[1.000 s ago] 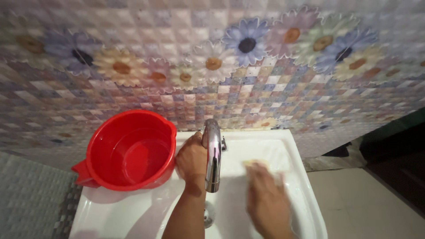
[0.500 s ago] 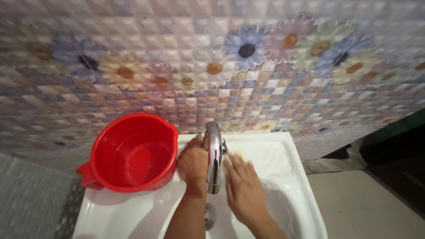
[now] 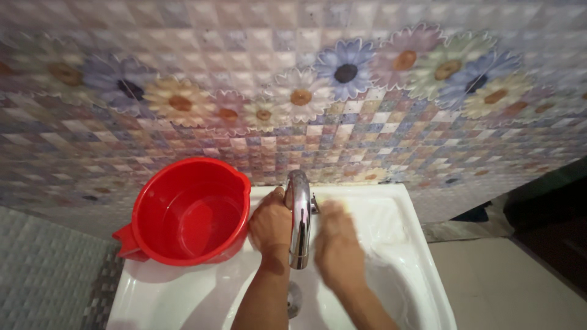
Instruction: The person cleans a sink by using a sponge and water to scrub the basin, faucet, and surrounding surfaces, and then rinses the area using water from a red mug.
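Your left hand (image 3: 271, 225) sat curled, knuckles up, against the left side of the chrome tap (image 3: 298, 220), fingers closed toward its base; whether it actually gripped the tap could not be told. Your right hand (image 3: 336, 244) lay just right of the tap, palm down over the basin; it was blurred, so open or closed could not be told. Both forearms rose from the lower edge, nearly parallel, with the spout between them.

The red plastic bucket (image 3: 189, 211) stood on the sink rim immediately left of your left hand, touching or nearly touching it, its handle pointing away to the left. The white sink (image 3: 422, 269) carried everything; the drain (image 3: 293, 299) showed below the spout, between your forearms. Beyond your hands rose a wall of small mosaic tiles (image 3: 367, 134) with large daisy prints (image 3: 345, 72).
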